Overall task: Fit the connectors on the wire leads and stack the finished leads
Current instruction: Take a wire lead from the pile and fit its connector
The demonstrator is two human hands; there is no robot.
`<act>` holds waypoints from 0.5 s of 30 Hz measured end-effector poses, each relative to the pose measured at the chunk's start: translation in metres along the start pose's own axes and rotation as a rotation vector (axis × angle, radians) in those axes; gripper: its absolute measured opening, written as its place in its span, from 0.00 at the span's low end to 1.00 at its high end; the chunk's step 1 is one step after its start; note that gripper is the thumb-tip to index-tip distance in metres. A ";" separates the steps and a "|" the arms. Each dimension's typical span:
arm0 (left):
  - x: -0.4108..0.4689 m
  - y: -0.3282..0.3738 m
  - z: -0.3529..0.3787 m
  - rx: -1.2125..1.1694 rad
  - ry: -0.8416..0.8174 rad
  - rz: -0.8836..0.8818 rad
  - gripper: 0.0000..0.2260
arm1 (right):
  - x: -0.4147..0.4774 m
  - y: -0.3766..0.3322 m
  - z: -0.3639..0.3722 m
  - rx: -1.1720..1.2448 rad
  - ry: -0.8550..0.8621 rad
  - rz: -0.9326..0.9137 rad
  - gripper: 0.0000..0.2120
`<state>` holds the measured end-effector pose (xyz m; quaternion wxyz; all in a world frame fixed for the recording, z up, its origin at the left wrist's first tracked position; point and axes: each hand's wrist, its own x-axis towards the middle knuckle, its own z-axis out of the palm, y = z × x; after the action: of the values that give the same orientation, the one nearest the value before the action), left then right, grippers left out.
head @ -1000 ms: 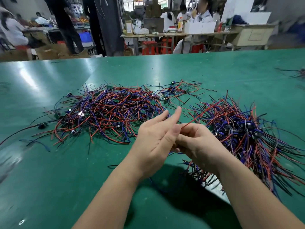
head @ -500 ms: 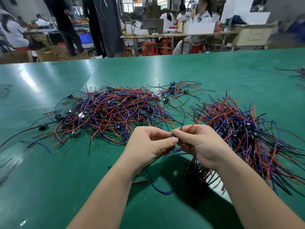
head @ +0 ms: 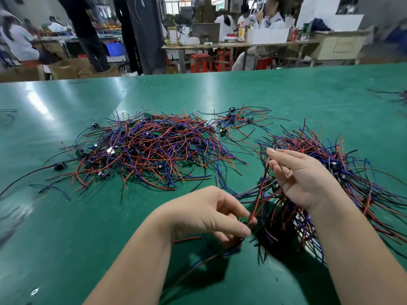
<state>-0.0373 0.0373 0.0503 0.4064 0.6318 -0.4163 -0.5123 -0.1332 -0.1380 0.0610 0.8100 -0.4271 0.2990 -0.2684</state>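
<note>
Left hand: thumb and forefinger pinch the lower end of a red lead; whatever sits at the fingertips is too small to make out. Right hand: fingers pinch the same lead's upper part. Loose pile: mid green surface. Right-side pile: partly hidden behind the right hand and forearm, cut off at the frame edge

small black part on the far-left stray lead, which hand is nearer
Left. The left hand is right of the small black part, nearer the camera; the right hand is farther right, over the right-side wire heap.
</note>
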 end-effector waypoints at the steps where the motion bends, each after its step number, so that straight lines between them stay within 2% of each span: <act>1: -0.001 0.000 0.000 -0.008 -0.024 0.037 0.08 | 0.001 0.000 0.000 0.036 0.006 -0.010 0.08; 4: -0.003 -0.001 -0.003 -0.088 -0.054 0.134 0.09 | 0.004 0.002 0.000 0.172 -0.010 -0.035 0.04; 7: -0.002 0.000 -0.007 -0.276 0.039 0.272 0.09 | 0.006 0.004 0.000 0.276 -0.049 -0.036 0.08; 10: 0.004 0.003 -0.010 -0.647 0.200 0.490 0.12 | 0.003 0.010 0.004 0.057 -0.100 -0.015 0.04; 12: 0.008 0.005 -0.012 -0.841 0.348 0.589 0.17 | -0.004 0.019 0.009 -0.203 -0.252 -0.019 0.07; 13: 0.010 0.005 -0.012 -0.867 0.425 0.621 0.18 | -0.008 0.024 0.012 -0.280 -0.344 -0.022 0.09; 15: 0.015 0.004 -0.009 -0.728 0.587 0.662 0.15 | -0.016 0.031 0.019 -0.246 -0.471 0.000 0.10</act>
<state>-0.0270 0.0231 0.0506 0.8350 0.4030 -0.2584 -0.2711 -0.1248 -0.1020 0.0476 0.7992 -0.5731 0.1325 -0.1233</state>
